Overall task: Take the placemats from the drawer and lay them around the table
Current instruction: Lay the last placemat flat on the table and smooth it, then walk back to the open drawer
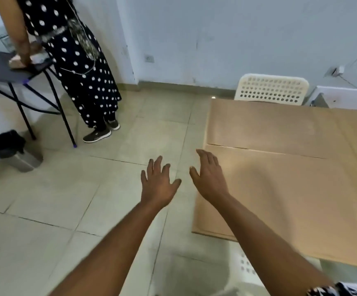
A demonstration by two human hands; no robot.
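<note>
- The table (290,189) fills the right side, its top covered by brown cardboard-like sheets; a seam runs across it where one sheet overlaps another.
- A white perforated chair (272,89) stands at the table's far edge, its back against the wall side.
- The floor (55,199) is pale tile with dark grout lines; the walls are light blue-grey, with a socket (149,58) low on the far wall.
- At the upper left a second person (77,67) in a dark polka-dot dress and dark shoes stands beside a dark folding stand (6,69), one hand resting on it.
- A metal bin (15,152) with a black liner sits on the floor below the stand.
- The left hand (159,184) is held out over the floor, palm down, fingers spread and holding nothing.
- The right hand (210,178) hangs at the table's near-left corner, palm down, fingers loosely apart, also empty; whether it touches the top cannot be told.
- The two hands are near each other but apart.
- No placemat or drawer shows anywhere in view, so neither hand's position relative to them can be given.
</note>
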